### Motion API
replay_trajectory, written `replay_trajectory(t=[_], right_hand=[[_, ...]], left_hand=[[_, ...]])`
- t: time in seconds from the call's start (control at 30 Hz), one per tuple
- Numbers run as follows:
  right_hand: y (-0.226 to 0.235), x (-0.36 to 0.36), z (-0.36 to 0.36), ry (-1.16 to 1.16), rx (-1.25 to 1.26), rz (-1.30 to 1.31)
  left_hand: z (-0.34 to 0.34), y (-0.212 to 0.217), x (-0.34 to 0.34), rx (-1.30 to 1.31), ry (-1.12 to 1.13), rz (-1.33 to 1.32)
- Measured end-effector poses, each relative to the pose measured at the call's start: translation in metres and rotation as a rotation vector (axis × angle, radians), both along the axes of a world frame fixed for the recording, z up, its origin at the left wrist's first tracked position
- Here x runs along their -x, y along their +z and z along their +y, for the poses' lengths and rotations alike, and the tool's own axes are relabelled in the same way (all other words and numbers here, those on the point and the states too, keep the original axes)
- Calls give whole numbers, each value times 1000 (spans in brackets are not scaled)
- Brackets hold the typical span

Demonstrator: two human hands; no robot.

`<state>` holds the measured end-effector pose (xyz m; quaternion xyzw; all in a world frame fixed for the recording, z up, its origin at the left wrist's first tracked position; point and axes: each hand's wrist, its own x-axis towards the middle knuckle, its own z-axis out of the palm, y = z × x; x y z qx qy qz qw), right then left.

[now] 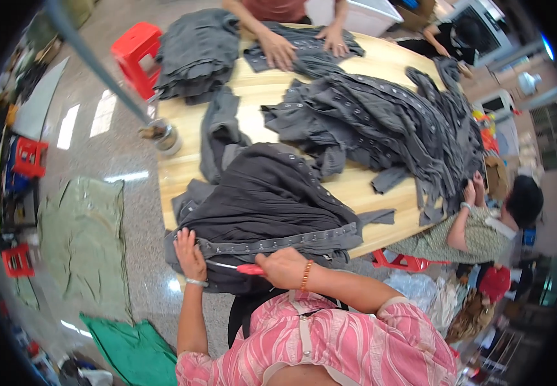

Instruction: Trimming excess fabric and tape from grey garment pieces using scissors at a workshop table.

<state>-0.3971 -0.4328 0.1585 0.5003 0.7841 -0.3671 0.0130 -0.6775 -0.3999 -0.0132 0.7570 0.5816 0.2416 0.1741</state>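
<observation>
A dark grey garment is heaped at the near edge of the wooden table. Along its near side runs a lighter band set with a row of small metal fasteners. My left hand rests on the garment at the left end of this band, fingers stretched out. Closed around the red handle of a tool with a thin metal shaft, my right hand is just below the band. The shaft points left toward my left hand; its tip is not clear, so I cannot tell the tool's exact kind.
More grey garments spread across the wooden table, with a folded stack at the far left. A jar stands at the left edge. Across the table a person's hands press on cloth; another person works at the right.
</observation>
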Motion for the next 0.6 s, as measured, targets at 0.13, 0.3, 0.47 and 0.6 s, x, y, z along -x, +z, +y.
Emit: replay_trajectory(t=[0.13, 0.3, 0.47, 0.6], right_hand=[[0, -10, -14, -94, -38, 10], [-4, -48, -47, -300, -116, 22], [12, -102, -86, -347, 64, -56], [3, -151, -130, -778, 25, -25]], left_hand=[[5, 6, -2, 10, -32, 12], [-4, 49, -66, -1, -210, 63], [-11, 36, -106, 44, -397, 181], [-2, 74, -136, -44, -468, 272]])
